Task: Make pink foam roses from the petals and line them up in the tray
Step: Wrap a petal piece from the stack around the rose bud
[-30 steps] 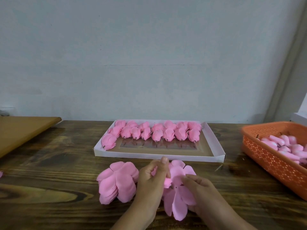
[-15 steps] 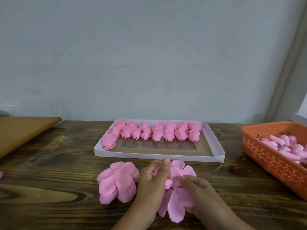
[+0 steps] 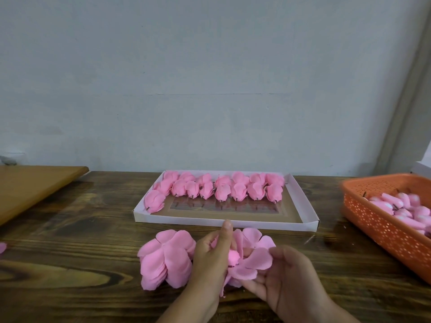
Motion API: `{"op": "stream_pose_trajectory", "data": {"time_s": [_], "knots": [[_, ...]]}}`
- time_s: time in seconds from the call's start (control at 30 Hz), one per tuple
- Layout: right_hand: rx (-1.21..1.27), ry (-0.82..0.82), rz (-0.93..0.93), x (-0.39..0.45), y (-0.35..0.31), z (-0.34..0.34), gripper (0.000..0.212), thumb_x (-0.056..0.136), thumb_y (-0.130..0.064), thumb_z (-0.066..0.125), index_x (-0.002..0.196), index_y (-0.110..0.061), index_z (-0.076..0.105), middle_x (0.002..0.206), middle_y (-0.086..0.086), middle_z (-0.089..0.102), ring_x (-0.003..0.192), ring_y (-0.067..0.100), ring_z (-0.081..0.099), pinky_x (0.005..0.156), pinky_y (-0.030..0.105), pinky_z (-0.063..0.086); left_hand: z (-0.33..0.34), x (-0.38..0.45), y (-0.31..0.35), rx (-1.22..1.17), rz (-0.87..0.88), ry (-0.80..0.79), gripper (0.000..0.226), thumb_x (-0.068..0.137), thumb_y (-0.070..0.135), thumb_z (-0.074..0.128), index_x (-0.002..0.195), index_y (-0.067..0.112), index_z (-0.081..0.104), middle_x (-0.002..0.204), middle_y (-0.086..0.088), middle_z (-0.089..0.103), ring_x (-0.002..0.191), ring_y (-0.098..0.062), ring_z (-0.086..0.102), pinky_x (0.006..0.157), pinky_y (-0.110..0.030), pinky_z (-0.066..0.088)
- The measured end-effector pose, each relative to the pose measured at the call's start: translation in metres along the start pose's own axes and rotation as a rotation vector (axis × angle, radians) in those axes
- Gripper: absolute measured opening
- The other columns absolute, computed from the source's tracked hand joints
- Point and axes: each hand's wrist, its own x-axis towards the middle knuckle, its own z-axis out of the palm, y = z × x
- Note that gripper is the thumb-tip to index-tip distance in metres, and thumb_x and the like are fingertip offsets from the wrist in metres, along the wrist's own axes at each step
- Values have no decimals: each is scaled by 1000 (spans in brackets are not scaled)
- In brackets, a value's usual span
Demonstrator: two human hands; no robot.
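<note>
A white cardboard tray (image 3: 303, 201) lies on the wooden table with several finished pink foam roses (image 3: 224, 188) lined along its far side. In front of it my left hand (image 3: 213, 257) pinches a pink bud at the centre of a spread pink foam petal piece (image 3: 255, 257). My right hand (image 3: 286, 278) holds that piece from below and right, thumb on a petal. A stack of flat pink petal pieces (image 3: 165, 259) lies just left of my left hand.
An orange plastic basket (image 3: 373, 220) with several pink buds stands at the right edge. A light wooden board (image 3: 35, 185) lies at the far left. One stray pink petal (image 3: 2, 247) sits at the left edge. A wall backs the table.
My right hand has turned palm up under the petal piece and lifted a petal toward the bud. My left hand stays in place pinching the centre.
</note>
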Motion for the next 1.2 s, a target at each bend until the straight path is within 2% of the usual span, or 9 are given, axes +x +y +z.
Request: {"op": "stream_pose_trajectory", "data": {"time_s": [0.17, 0.3, 0.47, 0.57, 0.7, 0.87, 1.03, 1.13, 1.2], "knots": [[6, -19, -14, 0, 2, 3, 117, 32, 0, 79, 138, 16, 32, 129, 33, 60, 102, 49, 67, 72, 46, 61, -3, 1, 6, -55, -117, -19, 84, 67, 71, 60, 95, -7, 67, 90, -19, 77, 77, -38, 70, 65, -42, 54], [-94, -37, -38, -2, 2, 11, 97, 46, 4, 73, 136, 12, 37, 140, 19, 55, 102, 39, 70, 75, 44, 61, -5, 2, 5, -13, -130, -4, 80, 64, 77, 58, 93, 4, 72, 86, -10, 79, 84, -35, 75, 87, -56, 56], [-259, 4, -92, -1, 4, 10, 41, 57, 9, 73, 98, 14, 70, 136, 22, 48, 111, 43, 64, 71, 44, 60, -7, 5, -1, 7, -61, 41, 68, 60, 87, 59, 65, 20, 69, 69, -5, 71, 66, -22, 67, 70, -41, 51], [-294, -43, -100, -1, 6, 9, 29, 74, -5, 78, 103, 0, 77, 130, 24, 62, 110, 37, 68, 76, 40, 60, -7, 7, -4, 21, -49, 51, 66, 65, 90, 60, 64, 24, 70, 72, -2, 74, 67, -18, 71, 68, -36, 55], [-282, -33, -172, 2, 12, 5, 28, 79, -7, 66, 103, -9, 79, 116, 17, 73, 105, 31, 71, 77, 37, 60, -7, 7, -7, 8, -1, 34, 55, 66, 86, 64, 73, 33, 73, 73, 5, 75, 67, -9, 73, 55, -24, 55], [-314, -14, -244, 4, 16, 4, 31, 70, -11, 72, 100, -13, 80, 112, 8, 75, 102, 27, 73, 75, 38, 61, -2, 4, -9, 17, 53, 21, 26, 93, 51, 63, 69, 44, 69, 66, 37, 65, 61, 18, 62, 51, -2, 45], [-341, 43, -261, 6, 17, 0, 36, 62, -18, 79, 97, -13, 81, 111, 11, 75, 102, 28, 73, 76, 40, 60, 0, 3, -4, -63, 84, 30, 60, 101, 53, 47, 46, 31, 56, 51, 16, 49, 53, -1, 52, 60, -13, 47], [-351, 54, -272, 6, 17, 1, 37, 63, -19, 79, 100, -14, 80, 114, 12, 74, 105, 29, 71, 77, 38, 59, -3, -2, -5, -17, 127, -32, 49, 91, 67, 53, 67, 25, 61, 65, 3, 57, 68, -15, 60, 73, -19, 48], [-352, 67, -291, 6, 16, 1, 38, 65, -18, 78, 103, -11, 80, 120, 14, 71, 112, 32, 68, 87, 44, 58, -5, -5, -2, 39, 173, -102, 38, 89, 66, 54, 73, 33, 65, 73, 8, 66, 73, -7, 65, 70, -16, 51]]}}
